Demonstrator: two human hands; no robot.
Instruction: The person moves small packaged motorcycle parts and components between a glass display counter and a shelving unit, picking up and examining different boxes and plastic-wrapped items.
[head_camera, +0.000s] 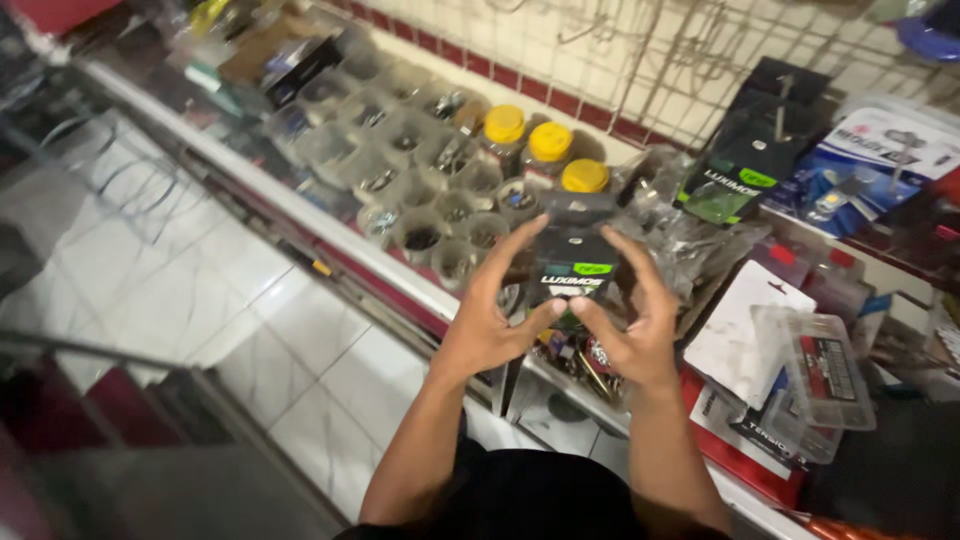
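Observation:
Both my hands hold one small black package (573, 262) with a green label and a clear plastic front, raised over a glass counter. My left hand (493, 318) grips its left side, fingers spread upward and thumb under the lower edge. My right hand (637, 322) grips the right side, index finger along the top corner. A similar black and green package (728, 186) hangs on the wall rack behind, to the right.
Several clear cups of small hardware (420, 170) and three yellow-lidded jars (548, 142) crowd the counter top. Clear plastic boxes (822, 365), a white card (742, 330) and red packs lie at right. The counter's metal edge (300, 215) runs diagonally above a white tiled floor (200, 290).

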